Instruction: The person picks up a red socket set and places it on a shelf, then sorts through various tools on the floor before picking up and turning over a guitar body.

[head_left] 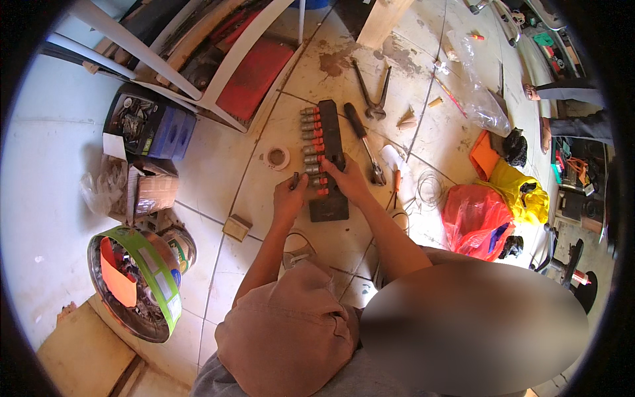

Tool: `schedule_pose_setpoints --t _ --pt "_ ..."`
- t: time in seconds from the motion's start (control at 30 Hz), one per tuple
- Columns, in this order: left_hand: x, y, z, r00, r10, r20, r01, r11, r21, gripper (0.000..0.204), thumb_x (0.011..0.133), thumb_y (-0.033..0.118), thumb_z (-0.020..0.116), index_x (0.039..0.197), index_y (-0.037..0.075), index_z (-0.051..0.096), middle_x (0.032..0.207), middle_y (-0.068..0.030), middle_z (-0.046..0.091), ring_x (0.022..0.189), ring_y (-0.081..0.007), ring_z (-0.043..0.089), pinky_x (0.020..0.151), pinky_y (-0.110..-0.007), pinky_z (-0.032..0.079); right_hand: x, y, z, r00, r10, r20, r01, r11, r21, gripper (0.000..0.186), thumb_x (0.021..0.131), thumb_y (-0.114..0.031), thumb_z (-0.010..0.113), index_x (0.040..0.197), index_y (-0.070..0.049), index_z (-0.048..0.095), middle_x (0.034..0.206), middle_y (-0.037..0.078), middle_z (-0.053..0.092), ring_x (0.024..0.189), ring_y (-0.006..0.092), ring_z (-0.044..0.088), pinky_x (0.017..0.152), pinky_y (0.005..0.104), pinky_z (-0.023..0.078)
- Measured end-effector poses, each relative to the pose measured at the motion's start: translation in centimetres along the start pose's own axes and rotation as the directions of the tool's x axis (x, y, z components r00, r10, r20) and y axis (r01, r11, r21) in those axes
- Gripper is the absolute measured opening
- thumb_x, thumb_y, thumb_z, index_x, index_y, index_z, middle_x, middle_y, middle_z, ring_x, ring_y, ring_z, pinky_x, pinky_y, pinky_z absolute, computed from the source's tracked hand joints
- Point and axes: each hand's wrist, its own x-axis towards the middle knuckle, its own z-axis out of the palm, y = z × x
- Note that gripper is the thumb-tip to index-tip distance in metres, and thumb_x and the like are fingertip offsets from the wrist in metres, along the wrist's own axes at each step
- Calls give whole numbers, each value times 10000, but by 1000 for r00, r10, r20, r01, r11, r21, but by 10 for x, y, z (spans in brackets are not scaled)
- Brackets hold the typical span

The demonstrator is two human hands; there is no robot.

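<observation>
A black socket holder (329, 210) lies on the tiled floor, with several metal sockets (313, 135) on red clips along its left side. My left hand (289, 195) is closed around a small dark metal piece (295, 178), just left of the lower sockets. My right hand (344, 182) grips the holder's middle beside the sockets, its thumb reaching toward them. A tape roll (284, 157) lies left of the holder; a long-handled ratchet-like tool (357, 122) and large pincers (374, 106) lie to its right.
A metal rack (241, 89), drawer box (172, 135) and round tin (165, 298) are left. A small block (236, 228) lies near my left arm. Red (473, 212) and yellow (522, 198) bags, wire (430, 188) and another person's legs (569, 129) are right.
</observation>
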Motion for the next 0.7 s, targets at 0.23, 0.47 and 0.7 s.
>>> schedule_pose_setpoints --t 0.23,0.47,0.7 --pt "-4 4 -2 998 12 -66 -10 1000 23 388 967 396 673 925 12 704 635 -31 582 504 -109 496 493 -318 391 2 -42 -9 970 244 -15 -180 670 -720 776 865 -665 648 1108 72 652 1047 309 694 1022 436 686 868 471 545" --pt "-11 -5 3 973 203 -110 -187 973 137 457 966 385 633 1126 -37 703 929 -235 725 849 -339 698 800 -415 523 9 -51 -39 984 166 65 -10 416 -909 620 808 -613 720 862 4 725 918 247 716 933 402 709 817 490 556" --pt "-22 15 -7 996 64 -63 -63 998 26 469 958 423 657 1019 -38 715 768 -159 677 731 -241 656 703 -382 504 40 -185 -47 947 -309 -90 196 775 -600 364 882 -340 736 889 18 668 847 217 695 825 374 698 709 461 521"
